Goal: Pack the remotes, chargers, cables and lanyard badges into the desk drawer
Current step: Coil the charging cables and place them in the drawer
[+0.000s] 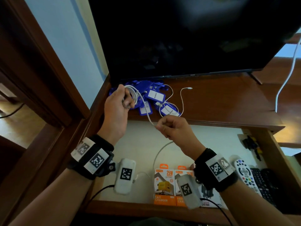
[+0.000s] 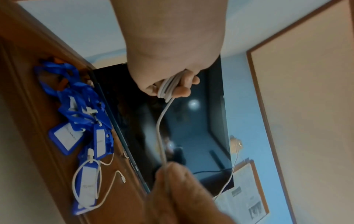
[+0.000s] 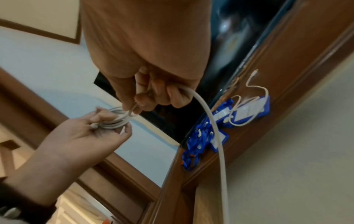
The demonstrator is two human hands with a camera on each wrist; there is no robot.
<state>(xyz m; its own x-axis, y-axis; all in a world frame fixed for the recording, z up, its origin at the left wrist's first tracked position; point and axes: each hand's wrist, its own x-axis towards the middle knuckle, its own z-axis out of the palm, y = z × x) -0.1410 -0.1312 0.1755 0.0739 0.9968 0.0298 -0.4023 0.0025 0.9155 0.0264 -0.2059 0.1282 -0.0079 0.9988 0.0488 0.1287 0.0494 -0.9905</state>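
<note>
My left hand grips several coils of a white cable above the desk's left end. The coil shows between its fingers in the left wrist view. My right hand pinches the same cable lower down, over the open drawer, and the loose end trails into the drawer. Blue lanyard badges lie in a heap on the desk top under the TV. A thin white cable loops over one badge. In the drawer stand two orange charger boxes and remotes.
A large black TV stands on the brown wooden desk behind the badges. Another white cable hangs down at the right of the TV. A dark wooden door frame rises at the left.
</note>
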